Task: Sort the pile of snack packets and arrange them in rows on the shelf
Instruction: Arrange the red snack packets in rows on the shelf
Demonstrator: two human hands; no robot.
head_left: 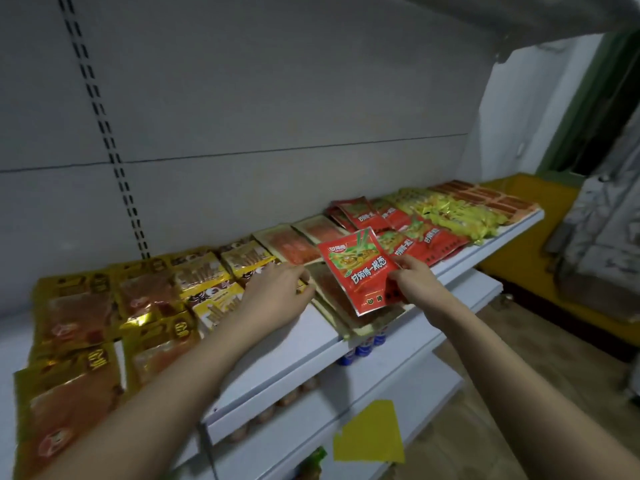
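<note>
Most of the sorting looks done: along the white shelf (349, 344) the packets lie grouped by kind, with gold packets (79, 313) at the near left, yellow biscuit-stick packets (214, 282) beside them, clear-fronted orange packets (294, 244) next, then a row of red packets (415, 233), yellow-green sweets (460, 213) and orange-brown packs (491, 199) at the far end. What seems left is a small stack of flat packets (332, 299) at the shelf's front edge and the one in hand. The right hand (415, 278) pinches a red snack packet (360, 271) by its right edge, holding it tilted just above that stack; its grip is closed on the packet. The left hand (277, 289) rests with fingers bent at the stack's left edge, seemingly gripping its top packet, though this cannot be told for sure. The held packet matches the red row behind it, so it likely belongs there. Its front carries large yellow Chinese characters, a small logo at top left and a picture of a green-garnished dish; the blur makes the characters hard to read reliably. Blue-capped items (363, 348) show on the shelf below.
</note>
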